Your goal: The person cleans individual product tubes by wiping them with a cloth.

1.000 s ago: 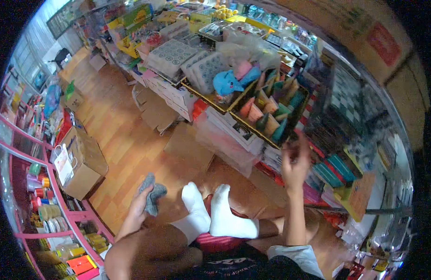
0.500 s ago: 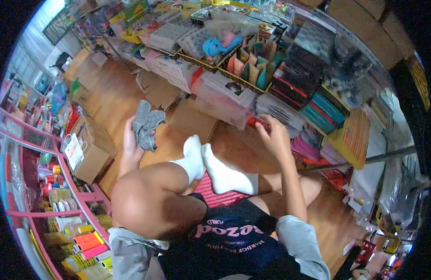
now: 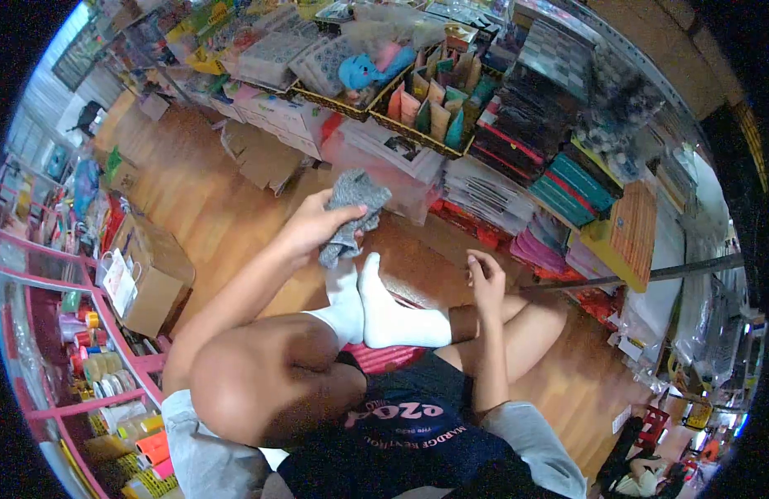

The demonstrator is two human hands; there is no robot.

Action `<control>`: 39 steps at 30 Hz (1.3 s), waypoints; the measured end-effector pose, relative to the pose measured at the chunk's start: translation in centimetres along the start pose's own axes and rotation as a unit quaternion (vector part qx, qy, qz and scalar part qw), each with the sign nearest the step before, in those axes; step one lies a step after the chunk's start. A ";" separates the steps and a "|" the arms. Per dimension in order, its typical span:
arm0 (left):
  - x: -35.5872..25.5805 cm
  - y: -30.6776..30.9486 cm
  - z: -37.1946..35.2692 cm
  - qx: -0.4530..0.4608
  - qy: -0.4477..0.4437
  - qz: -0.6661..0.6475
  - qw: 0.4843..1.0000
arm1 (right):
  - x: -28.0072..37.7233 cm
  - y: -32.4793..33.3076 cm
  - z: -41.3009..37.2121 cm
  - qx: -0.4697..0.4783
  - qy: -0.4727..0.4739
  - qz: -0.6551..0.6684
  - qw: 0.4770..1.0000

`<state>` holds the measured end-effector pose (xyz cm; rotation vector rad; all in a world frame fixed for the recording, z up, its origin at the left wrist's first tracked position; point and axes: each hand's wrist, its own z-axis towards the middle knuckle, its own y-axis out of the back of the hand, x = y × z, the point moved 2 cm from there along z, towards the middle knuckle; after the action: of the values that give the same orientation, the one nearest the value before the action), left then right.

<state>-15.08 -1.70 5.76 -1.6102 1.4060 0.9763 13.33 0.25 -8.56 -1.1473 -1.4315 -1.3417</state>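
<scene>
Head view, looking down on a person seated cross-legged on a wooden floor (image 3: 210, 200). The left hand (image 3: 314, 226) is raised in front of the body with its fingers closed around a grey knit cloth (image 3: 357, 202). The cloth bunches above the thumb, and a loose end hangs down on the side towards the feet. Just below that hand and the hanging end are two feet in white socks (image 3: 391, 313), crossed and touching each other. The right hand (image 3: 487, 281) sits lower, just beside the toe end of the socks and over the right shin. Its fingers are loosely bent and apart, with nothing showing between them. Beyond the left hand, a clear plastic bin (image 3: 383, 156) stands on the floor under a wire basket of coloured card packets (image 3: 434, 110), and a blue plush toy (image 3: 361, 71) lies in the next basket. Beyond the right hand are stacked teal packs (image 3: 577, 188) on low shelving. Well out to the far side of the left hand stand a cardboard box (image 3: 155, 270) and a pink shelf (image 3: 110, 366) of tape rolls.
</scene>
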 end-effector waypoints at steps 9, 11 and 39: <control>-1.7 1.9 0.1 -0.074 -0.039 -0.099 0.992 | 11.7 -5.7 6.8 -0.008 0.199 0.056 0.978; -2.5 2.4 -0.1 -0.047 -0.029 -0.162 0.985 | 14.1 -7.2 9.0 0.058 0.228 0.078 0.969; 4.9 3.2 6.6 -0.073 0.050 -0.179 0.980 | 17.5 -9.7 32.3 -0.132 0.195 -0.485 0.842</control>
<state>-18.13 2.03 -1.64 -1.9618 1.0736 0.8090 0.26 33.63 3.91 -0.1736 -1.5854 -2.3609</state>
